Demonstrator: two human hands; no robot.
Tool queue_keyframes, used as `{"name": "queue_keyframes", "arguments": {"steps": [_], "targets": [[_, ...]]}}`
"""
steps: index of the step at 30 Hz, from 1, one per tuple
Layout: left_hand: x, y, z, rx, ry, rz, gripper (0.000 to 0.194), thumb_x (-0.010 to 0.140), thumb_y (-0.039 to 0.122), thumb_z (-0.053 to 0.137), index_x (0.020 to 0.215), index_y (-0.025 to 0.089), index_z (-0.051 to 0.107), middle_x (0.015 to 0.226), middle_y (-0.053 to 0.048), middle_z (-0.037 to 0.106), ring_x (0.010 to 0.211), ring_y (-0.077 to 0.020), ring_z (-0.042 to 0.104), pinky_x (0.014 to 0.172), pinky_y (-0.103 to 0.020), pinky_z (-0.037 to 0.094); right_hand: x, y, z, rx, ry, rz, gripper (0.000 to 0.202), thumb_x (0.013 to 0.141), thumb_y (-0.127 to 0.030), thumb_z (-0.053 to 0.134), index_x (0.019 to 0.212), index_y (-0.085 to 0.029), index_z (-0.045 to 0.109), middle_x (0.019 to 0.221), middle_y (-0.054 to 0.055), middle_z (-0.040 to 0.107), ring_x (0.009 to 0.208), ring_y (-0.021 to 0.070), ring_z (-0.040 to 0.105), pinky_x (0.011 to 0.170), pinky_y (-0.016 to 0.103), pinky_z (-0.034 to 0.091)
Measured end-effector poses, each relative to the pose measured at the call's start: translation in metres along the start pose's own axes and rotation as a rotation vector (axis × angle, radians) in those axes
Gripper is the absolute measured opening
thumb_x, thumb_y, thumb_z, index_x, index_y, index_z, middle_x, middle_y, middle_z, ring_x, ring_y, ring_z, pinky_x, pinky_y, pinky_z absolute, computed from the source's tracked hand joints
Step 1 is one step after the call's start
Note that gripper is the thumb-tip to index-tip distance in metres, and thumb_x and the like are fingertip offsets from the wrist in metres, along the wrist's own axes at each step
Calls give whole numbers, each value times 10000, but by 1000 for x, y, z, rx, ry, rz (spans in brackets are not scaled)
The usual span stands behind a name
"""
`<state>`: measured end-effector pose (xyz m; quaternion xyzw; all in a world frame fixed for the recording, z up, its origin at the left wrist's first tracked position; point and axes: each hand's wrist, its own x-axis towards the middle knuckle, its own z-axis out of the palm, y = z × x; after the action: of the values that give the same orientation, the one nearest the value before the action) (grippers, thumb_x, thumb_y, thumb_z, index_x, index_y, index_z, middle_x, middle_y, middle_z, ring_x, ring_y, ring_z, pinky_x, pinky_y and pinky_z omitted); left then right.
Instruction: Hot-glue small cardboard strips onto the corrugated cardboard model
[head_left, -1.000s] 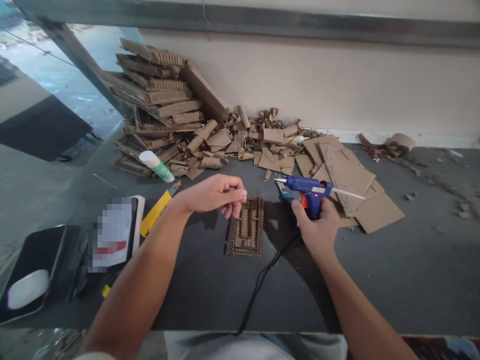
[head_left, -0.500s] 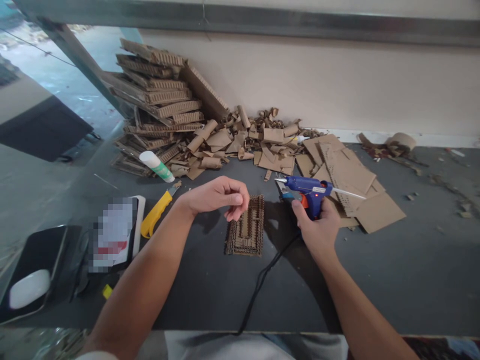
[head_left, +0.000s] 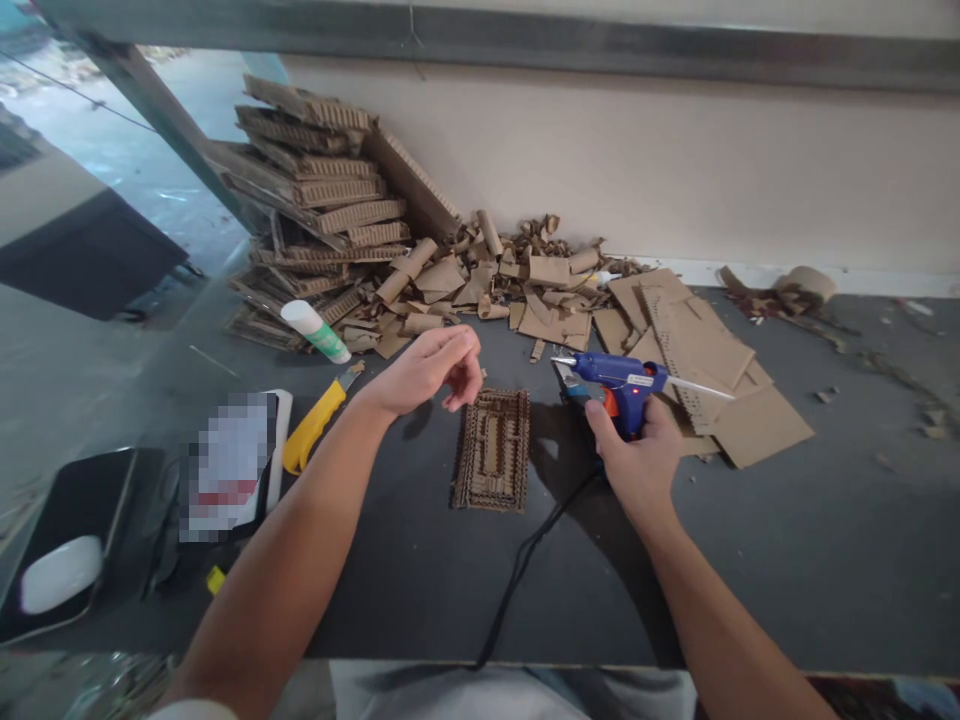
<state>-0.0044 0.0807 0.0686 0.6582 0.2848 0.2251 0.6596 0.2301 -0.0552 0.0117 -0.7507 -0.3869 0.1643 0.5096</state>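
Note:
My right hand is wrapped round the handle of a blue hot glue gun, whose nozzle points left. A white glue stick sticks out of its back, and a small red light glows on its side. Beneath the nozzle is a dark and blue object, partly hidden. To the left, my left hand hovers with curled fingers at the upper left of a small rectangular cardboard piece built of nested corrugated strips. What those fingers hold, if anything, I cannot make out.
Stacked corrugated panels stand at the back left beside cardboard scraps. Flat cardboard sheets lie right. A yellow utility knife, a green-and-white tube and phones lie left. A black cord crosses the front.
My left hand has moved up and left, off the cardboard piece, uncovering its upper part. The right hand and glue gun have stayed in place.

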Motion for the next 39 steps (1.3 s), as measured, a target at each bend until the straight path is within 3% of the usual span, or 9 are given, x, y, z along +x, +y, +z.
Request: {"name": "queue_keyframes", "arguments": {"steps": [5,8,11,16,20,24,28,31,39], "targets": [[-2,11,-2,320,110,-84,416,1023,451,437,696,194,442,559,-29,660,425,-85,571,418,-182,418,0,1,0,-10,4,-9,334,753,-499,743,806,-201,601,591,-45,558,499,118,464,501,252,390],[-4,18,-6,446,155,-154,401,1012,424,462,729,160,563,640,-68,717,477,-107,629,450,-201,472,1,3,1,-2,2,-11,340,752,-504,744,817,-200,605,598,-42,565,510,122,476,507,252,401],[-8,22,-14,473,303,-184,342,978,411,531,830,133,666,799,-113,772,581,-149,698,477,-230,513,0,4,1,4,-2,8,351,746,-511,749,826,-200,606,607,-39,567,511,121,477,499,251,399],[-18,32,-19,522,594,-73,305,941,417,590,914,146,727,847,-105,779,634,-183,714,513,-287,559,-1,4,0,18,-11,17,346,751,-505,752,827,-203,601,583,-53,524,506,120,459,494,251,389],[-29,44,-15,605,777,82,225,861,386,702,969,189,722,874,-58,772,762,-193,730,677,-317,619,-1,5,0,20,-10,8,345,753,-503,754,785,-207,580,560,-63,493,492,115,445,485,247,378],[-43,54,-21,734,800,178,242,821,250,722,1058,205,710,1019,-43,751,916,-195,711,854,-354,596,0,9,1,36,-8,1,358,753,-518,758,797,-208,584,564,-63,498,487,116,445,476,244,379],[-54,58,-34,845,810,172,139,849,220,648,979,241,692,1208,12,692,1027,-188,672,850,-319,555,0,11,2,44,-4,10,369,747,-519,764,847,-199,612,613,-46,544,511,118,473,490,246,399],[-56,58,-38,864,768,124,122,847,231,620,955,245,674,1227,43,675,1093,-202,650,844,-308,534,-1,12,2,47,-10,16,366,748,-519,761,846,-198,615,610,-47,536,519,118,474,497,246,405],[-41,54,-22,868,720,60,117,803,118,612,871,203,653,1205,-53,667,1049,-203,640,831,-313,526,-1,13,2,28,-4,-10,387,757,-548,740,845,-198,601,578,-56,507,499,116,447,477,242,388]]}}
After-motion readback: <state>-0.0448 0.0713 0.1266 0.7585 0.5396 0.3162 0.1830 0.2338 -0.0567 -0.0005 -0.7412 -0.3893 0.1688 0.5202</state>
